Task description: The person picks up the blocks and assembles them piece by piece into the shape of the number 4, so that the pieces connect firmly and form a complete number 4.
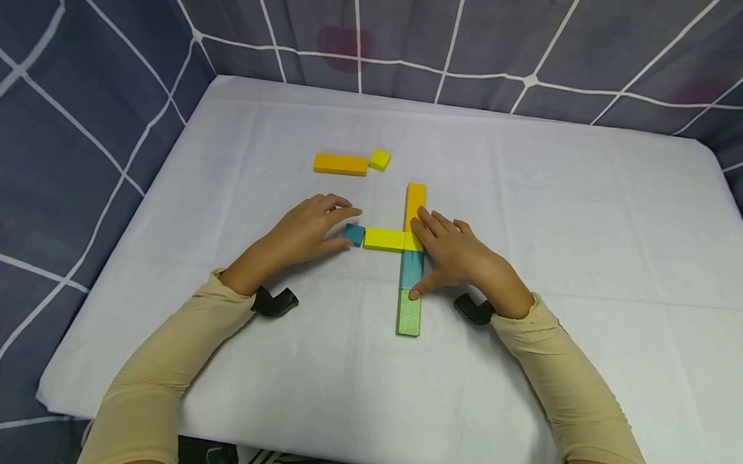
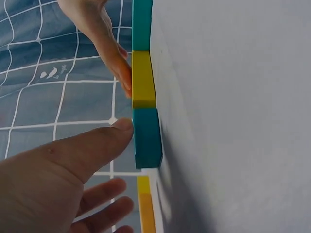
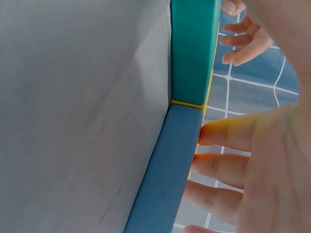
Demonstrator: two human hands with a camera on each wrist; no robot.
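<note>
An upright line of blocks has an orange block [image 1: 416, 198] at the far end, then a yellow square [image 1: 414, 242], a blue block [image 1: 411, 268] and a green block [image 1: 409, 315]. From the yellow square a yellow bar [image 1: 383, 239] runs left, with a small blue block [image 1: 355, 235] at its tip. My left hand [image 1: 306, 230] is around this small block; in the left wrist view the thumb [image 2: 109, 141] meets its edge while the other fingers stay apart from it. My right hand [image 1: 463, 260] rests fairly straight fingers against the line, thumb near the blue-green seam.
Beyond the left hand lie a separate orange block [image 1: 340, 165] and a small yellow block [image 1: 379, 160]. A white cloth [image 1: 596, 221] covers the table. Dark grid-patterned curtains [image 1: 405, 26] stand behind and at the sides. Black straps [image 1: 275, 302] sit at both wrists.
</note>
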